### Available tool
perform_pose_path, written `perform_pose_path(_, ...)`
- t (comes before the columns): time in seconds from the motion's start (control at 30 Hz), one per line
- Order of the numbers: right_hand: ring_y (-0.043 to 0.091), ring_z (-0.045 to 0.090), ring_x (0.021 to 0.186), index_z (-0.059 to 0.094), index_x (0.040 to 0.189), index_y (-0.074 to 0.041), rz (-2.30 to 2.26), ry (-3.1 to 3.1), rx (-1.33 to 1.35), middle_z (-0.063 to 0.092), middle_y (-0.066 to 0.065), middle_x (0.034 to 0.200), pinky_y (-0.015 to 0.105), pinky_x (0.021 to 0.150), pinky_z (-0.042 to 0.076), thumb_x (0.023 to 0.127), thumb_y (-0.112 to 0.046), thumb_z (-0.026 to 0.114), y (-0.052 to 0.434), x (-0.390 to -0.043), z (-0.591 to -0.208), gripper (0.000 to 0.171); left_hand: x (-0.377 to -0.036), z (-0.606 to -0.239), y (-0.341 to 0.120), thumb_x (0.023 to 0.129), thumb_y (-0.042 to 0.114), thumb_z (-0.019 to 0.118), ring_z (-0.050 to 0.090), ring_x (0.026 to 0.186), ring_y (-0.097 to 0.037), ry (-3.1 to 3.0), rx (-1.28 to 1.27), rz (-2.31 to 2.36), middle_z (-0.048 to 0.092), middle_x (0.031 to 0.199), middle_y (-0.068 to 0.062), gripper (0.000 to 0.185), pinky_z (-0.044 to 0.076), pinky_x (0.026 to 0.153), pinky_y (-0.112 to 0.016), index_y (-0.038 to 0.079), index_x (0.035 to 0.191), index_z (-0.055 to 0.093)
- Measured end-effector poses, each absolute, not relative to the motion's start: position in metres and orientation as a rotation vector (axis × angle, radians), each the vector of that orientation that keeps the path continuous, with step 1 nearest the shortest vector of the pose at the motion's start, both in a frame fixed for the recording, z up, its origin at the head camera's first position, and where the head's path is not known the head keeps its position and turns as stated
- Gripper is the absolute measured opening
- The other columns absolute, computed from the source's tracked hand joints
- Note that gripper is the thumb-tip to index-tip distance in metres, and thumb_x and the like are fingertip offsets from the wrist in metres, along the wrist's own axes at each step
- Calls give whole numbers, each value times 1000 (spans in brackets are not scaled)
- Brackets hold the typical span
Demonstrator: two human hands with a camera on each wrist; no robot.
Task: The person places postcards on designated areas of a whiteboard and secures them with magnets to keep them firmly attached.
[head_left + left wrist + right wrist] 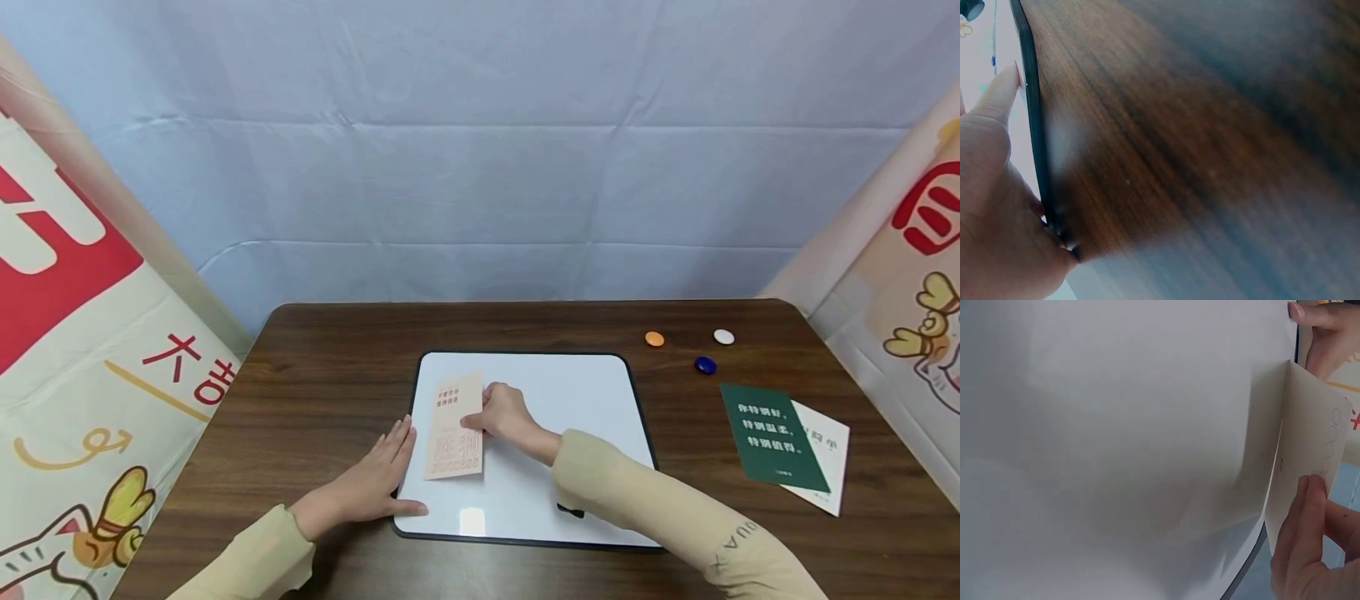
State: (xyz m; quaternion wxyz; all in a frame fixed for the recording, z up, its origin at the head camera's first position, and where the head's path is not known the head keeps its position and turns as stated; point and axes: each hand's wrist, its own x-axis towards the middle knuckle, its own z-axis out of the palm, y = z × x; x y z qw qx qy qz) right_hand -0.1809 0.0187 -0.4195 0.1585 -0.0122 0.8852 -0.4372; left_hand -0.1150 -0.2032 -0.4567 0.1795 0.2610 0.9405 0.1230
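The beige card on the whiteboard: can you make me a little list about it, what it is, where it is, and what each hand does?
thing: beige card with red print
place: on the whiteboard, near its left edge
right hand: holds the card's right edge
left hand: rests flat at the whiteboard's left edge
table: dark wood
nearby: three round magnets, green card

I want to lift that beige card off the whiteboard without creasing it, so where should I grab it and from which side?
Probably pinch the beige card at its right long edge, coming from the right over the whiteboard. The right hand already holds that edge, which stands slightly off the board, while the left hand lies flat along the card's other side.
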Motion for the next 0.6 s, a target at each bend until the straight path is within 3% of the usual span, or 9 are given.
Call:
perform_pose_path(0.3, 10, 52, 38, 55, 76, 0, -1218, 2519, -118, 57, 5, 54, 14, 37, 39, 74, -11, 74, 15, -178, -423, 22, -116, -458, -203, 74, 71, 51, -1, 139, -29, 2653, 734, 361, -4, 151, -17, 111, 14, 109, -46, -3, 144, 7)
perform_pose_path(0.6, 13, 53, 38, 63, 85, 5, -1194, 2519, -218, 58, 4, 51, 13, 35, 36, 76, -11, 73, 12, -179, -427, 20, -117, -459, -203, 74, 69, 52, 0, 139, -31, 2655, 739, 374, -3, 151, -19, 110, 14, 109, -47, -4, 144, 8)
